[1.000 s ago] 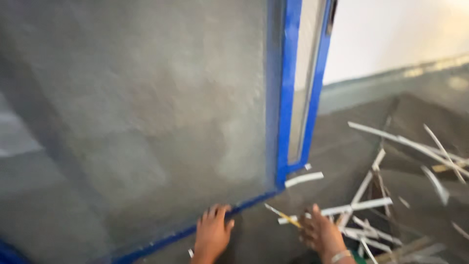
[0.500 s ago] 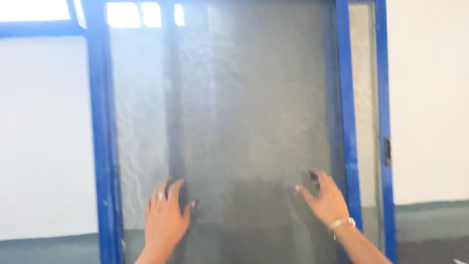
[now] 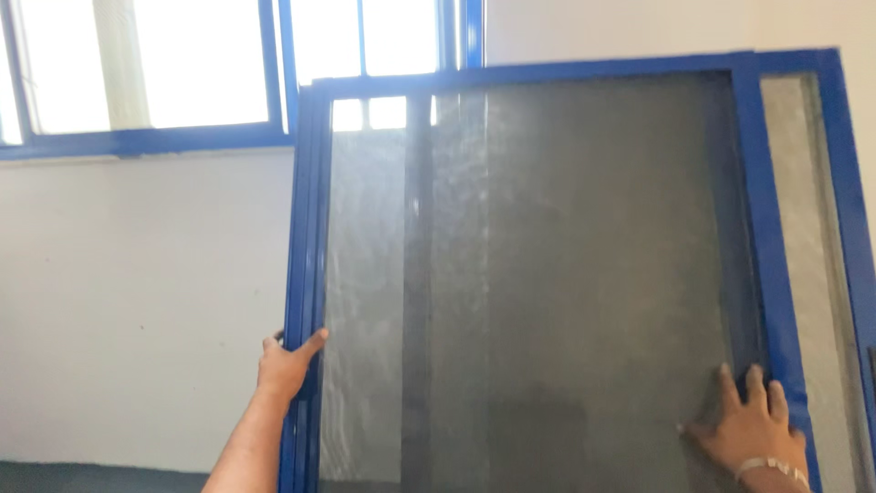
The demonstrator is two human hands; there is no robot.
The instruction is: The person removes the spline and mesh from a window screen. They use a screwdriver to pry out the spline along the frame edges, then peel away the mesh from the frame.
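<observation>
A large blue-framed window screen (image 3: 766,228) with grey mesh (image 3: 566,274) stands upright before me, tilted slightly. My left hand (image 3: 285,363) grips the left edge of its blue frame, thumb in front. My right hand (image 3: 753,429), a bracelet on its wrist, lies flat with fingers spread on the mesh at the lower right, touching the frame's right bar. Behind it leans a second blue frame (image 3: 844,183) with pale frosted glass.
A white wall (image 3: 137,301) rises behind the screen. Above it runs a fixed blue-framed window (image 3: 182,137) with bright daylight. A strip of dark floor (image 3: 82,477) shows at the bottom left.
The view has lifted from the floor with its white strips to the wall and window. The screen now stands higher, and my left hand has moved from the mesh to its left frame edge.
</observation>
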